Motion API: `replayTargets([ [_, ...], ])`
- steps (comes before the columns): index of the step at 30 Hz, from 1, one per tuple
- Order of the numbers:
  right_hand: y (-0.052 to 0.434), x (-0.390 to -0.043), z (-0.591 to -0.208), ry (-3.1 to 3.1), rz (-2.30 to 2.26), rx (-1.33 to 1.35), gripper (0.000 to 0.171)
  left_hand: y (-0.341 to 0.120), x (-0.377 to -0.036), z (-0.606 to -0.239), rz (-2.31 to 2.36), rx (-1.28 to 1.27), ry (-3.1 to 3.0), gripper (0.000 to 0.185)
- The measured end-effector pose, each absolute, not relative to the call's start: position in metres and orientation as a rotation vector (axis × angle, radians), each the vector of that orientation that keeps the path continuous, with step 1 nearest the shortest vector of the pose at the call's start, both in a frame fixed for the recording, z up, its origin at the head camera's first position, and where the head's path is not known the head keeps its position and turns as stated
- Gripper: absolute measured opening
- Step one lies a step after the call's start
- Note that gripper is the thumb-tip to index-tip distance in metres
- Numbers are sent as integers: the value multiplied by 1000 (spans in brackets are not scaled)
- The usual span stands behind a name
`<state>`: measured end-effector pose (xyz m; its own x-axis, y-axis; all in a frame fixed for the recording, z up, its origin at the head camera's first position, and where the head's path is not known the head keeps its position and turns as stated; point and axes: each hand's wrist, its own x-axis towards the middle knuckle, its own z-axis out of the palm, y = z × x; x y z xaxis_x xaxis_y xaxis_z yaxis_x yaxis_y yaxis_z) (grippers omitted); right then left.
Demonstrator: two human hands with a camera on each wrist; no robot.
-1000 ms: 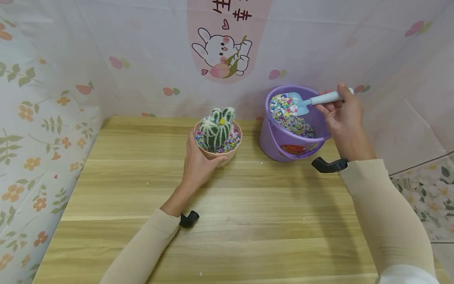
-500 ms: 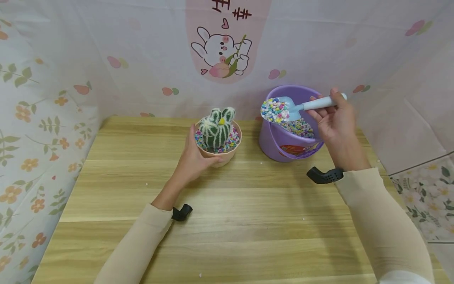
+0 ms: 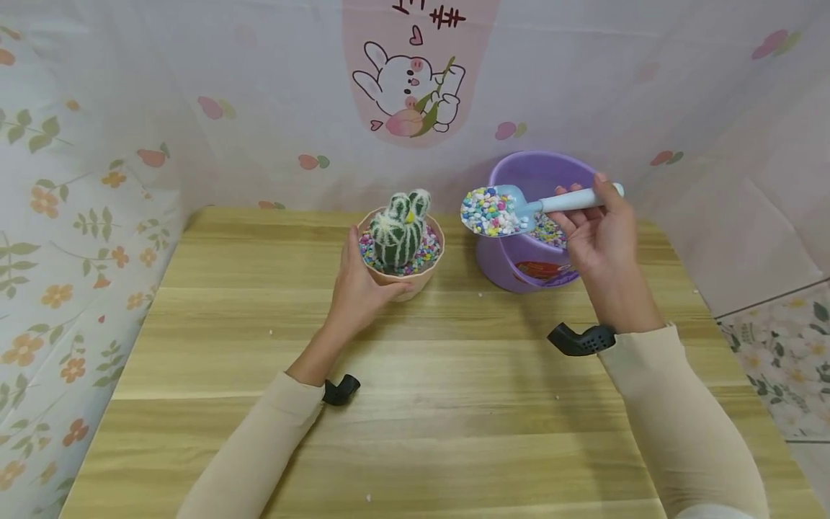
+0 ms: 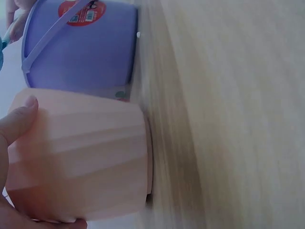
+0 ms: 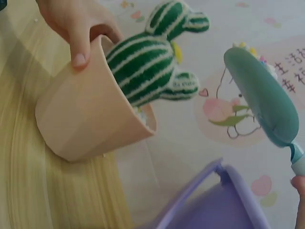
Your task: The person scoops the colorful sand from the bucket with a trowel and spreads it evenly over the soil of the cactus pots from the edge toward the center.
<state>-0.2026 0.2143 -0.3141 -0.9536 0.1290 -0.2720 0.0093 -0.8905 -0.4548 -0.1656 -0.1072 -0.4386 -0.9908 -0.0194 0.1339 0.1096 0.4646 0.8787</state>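
My left hand (image 3: 359, 292) grips a peach flowerpot (image 4: 81, 157) by its side, thumb toward the front and fingers round the left. The pot stands on the table and holds a green-and-white toy cactus (image 5: 143, 69) set in colourful pebbles (image 3: 428, 249). My right hand (image 3: 603, 234) holds a light blue hand shovel (image 3: 519, 205) by its white handle. A heap of multicoloured pebbles (image 3: 486, 210) fills the shovel's blade, which is raised over the left rim of a purple bucket (image 3: 509, 263). More pebbles lie inside the bucket, partly hidden by the shovel and hand.
The wooden table (image 3: 415, 404) carries a few stray pebbles. Behind it hangs a white cloth (image 3: 272, 94) printed with a rabbit and fruit, and a floral cloth (image 3: 78, 288) hangs at the left. The bucket's handle (image 4: 52, 38) hangs down its front.
My right hand has brought the loaded shovel up and left, from inside the bucket to over its left rim. The left hand keeps its grip on the flowerpot.
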Motion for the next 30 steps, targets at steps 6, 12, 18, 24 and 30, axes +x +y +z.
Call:
replayTargets([
  [6,203,-194,-312,-761,2920,-423,32,-101,-162,-438,-1509,-27,-2535,129],
  [12,191,-190,-311,-819,2868,-425,29,-94,-160,-441,-1444,41,-2470,128],
  [18,183,-189,-313,-853,2844,-432,29,-94,-159,-443,-1395,48,-2482,130],
  [24,177,-189,-314,-920,2819,-392,30,-109,-167,-448,-1541,-48,-2535,134],
  [30,172,-191,-313,-983,2793,-386,28,-113,-168,-452,-1654,-129,-2455,128],
])
